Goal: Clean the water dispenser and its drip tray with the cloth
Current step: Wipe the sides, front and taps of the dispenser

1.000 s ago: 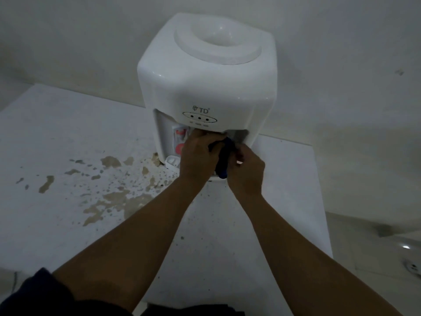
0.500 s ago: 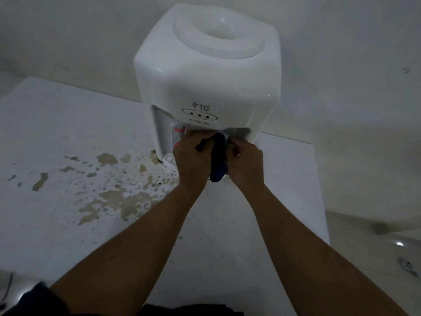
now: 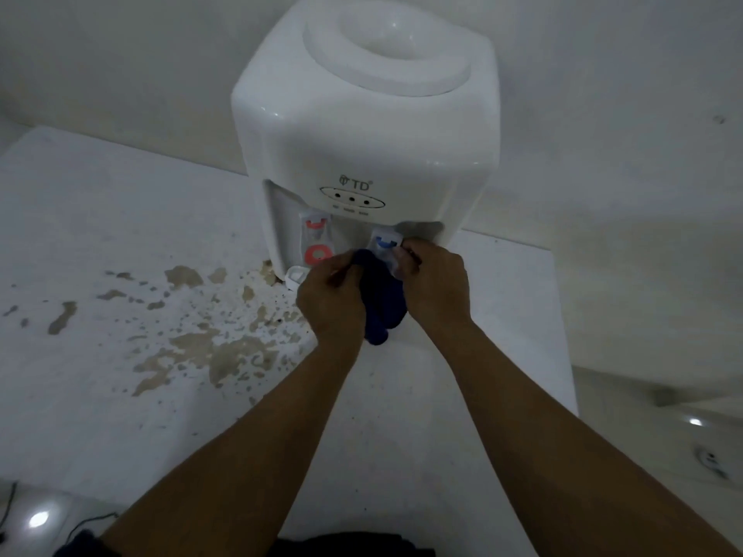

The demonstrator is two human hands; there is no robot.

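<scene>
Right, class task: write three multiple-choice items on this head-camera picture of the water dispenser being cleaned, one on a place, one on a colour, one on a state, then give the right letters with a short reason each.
1. Where is the cloth?
A. On top of the water dispenser
B. Between the two hands, under the blue tap
C. Lying on the brown stains

2. What colour marks the tap left of the hands?
A. Green
B. Yellow
C. Red

3. What is the state of the counter left of the dispenser?
A. Stained with brown patches
B. Covered by a towel
C. Stacked with cups

Answers:
1 B: the dark blue cloth hangs between the left hand and the right hand at the blue tap.
2 C: the red tap shows a red ring and clip.
3 A: brown blotches spread over the white surface.
</scene>
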